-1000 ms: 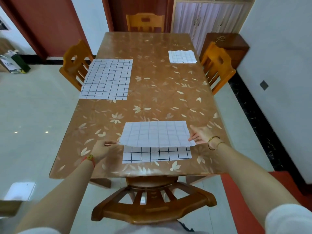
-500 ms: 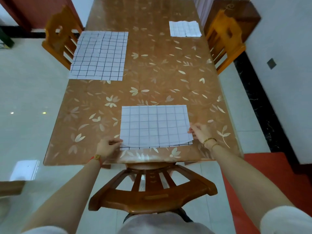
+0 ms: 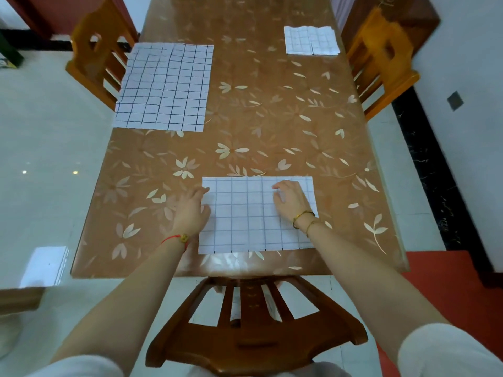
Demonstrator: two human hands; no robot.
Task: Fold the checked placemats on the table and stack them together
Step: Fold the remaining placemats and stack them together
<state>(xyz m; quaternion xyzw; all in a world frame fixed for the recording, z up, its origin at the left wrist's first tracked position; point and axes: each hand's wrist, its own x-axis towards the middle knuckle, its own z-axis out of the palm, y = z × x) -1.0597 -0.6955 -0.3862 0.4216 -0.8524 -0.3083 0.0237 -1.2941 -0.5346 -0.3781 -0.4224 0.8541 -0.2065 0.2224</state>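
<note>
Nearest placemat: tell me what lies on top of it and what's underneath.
On the nearest placemat, the right hand rests on the right half; the left hand touches the left edge. The table shows around it; anything beneath is covered.

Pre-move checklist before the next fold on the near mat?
1. Near mat folded in half, edges about flush: ok.
2. Right hand resting on it: ok.
3. Left hand gripping its left edge: cannot tell.
4. Table bare around it: ok.
5. Far-left mat folded: not ok, lies open.
6. Folded mat far right, ready as stack base: ok.
</note>
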